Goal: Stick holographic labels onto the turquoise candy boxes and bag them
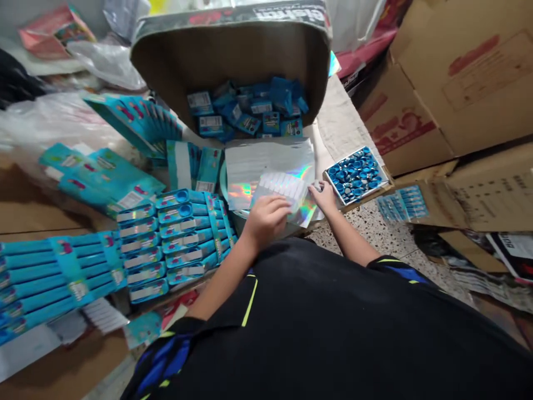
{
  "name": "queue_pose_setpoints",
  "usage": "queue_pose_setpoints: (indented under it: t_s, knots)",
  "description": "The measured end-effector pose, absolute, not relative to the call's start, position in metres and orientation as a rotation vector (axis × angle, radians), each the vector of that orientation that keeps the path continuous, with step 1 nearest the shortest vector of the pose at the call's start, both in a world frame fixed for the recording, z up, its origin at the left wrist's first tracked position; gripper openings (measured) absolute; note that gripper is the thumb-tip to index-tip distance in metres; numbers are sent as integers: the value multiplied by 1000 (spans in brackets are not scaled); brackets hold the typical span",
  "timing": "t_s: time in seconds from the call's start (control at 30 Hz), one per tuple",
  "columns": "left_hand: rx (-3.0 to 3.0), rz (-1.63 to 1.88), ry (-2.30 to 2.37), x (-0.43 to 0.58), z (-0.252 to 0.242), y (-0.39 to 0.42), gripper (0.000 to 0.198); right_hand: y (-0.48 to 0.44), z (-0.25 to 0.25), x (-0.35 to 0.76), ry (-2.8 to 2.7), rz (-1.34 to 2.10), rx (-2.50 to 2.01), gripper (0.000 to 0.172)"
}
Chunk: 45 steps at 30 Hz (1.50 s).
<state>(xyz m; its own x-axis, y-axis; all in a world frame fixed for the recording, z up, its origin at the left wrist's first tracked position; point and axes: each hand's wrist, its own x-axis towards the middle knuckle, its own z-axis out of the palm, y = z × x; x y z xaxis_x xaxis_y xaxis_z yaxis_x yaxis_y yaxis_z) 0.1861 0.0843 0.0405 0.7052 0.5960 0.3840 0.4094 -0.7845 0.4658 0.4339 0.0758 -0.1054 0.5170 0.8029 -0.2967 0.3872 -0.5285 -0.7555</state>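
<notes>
My left hand [265, 218] rests, fingers curled, on a shiny holographic sticker sheet [287, 191] lying in front of me. My right hand [323, 195] pinches the right edge of the same sheet. More holographic sheets [266, 161] lie stacked beneath it. Just right of my right hand sits a small tray [328, 176] filled with blue round caps [355, 174]. Bundled teal packs [183, 239] lie to the left of my left hand.
A big open carton [175, 66] at the back holds several small blue boxes [250, 111]. Teal packages [100, 178] pile up at left. Brown cartons [458, 83] stand at right, with speckled floor [387, 239] below them. Plastic bags [104, 61] lie at the back left.
</notes>
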Motion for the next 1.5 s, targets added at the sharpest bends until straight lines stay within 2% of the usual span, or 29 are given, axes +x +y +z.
queue_pose_setpoints:
  t_s: [0.13, 0.33, 0.53, 0.87, 1.0, 1.07, 1.13, 1.23, 1.3, 1.37, 1.5]
  knots:
    - [2534, 406, 962, 242, 3, 128, 43, 75, -103, 458, -1034, 1001, -1932, 25]
    - [2587, 86, 982, 287, -31, 141, 54, 78, -72, 478, -1098, 972, -1689, 21]
    - [2712, 309, 936, 279, -43, 140, 44, 80, -54, 491, -1316, 1003, -1396, 19]
    - [2610, 479, 931, 246, -53, 122, 39, 94, -61, 468, -1188, 1058, -1358, 20]
    - [2569, 571, 835, 231, -26, 86, 21, 98, -74, 463, -1121, 1038, -1477, 20]
    - [2449, 740, 880, 217, 0, 67, 11, 101, -80, 459, -1114, 1017, -1572, 19]
    - [2219, 992, 1114, 199, 29, 55, 9, 103, -82, 451, -1163, 973, -1689, 20]
    - [1736, 1395, 1639, 164, 68, 50, 18, 102, -65, 427, -1329, 708, -1828, 31]
    - [1456, 1586, 1888, 140, 86, 52, 29, 99, -39, 399, -1464, 591, -1697, 42]
    - [1292, 1661, 1995, 118, 97, 53, 37, 95, -8, 362, -1585, 729, -1367, 44]
    - [1116, 1641, 1961, 90, 102, 50, 59, 92, 38, 274, -1600, 1297, -828, 56]
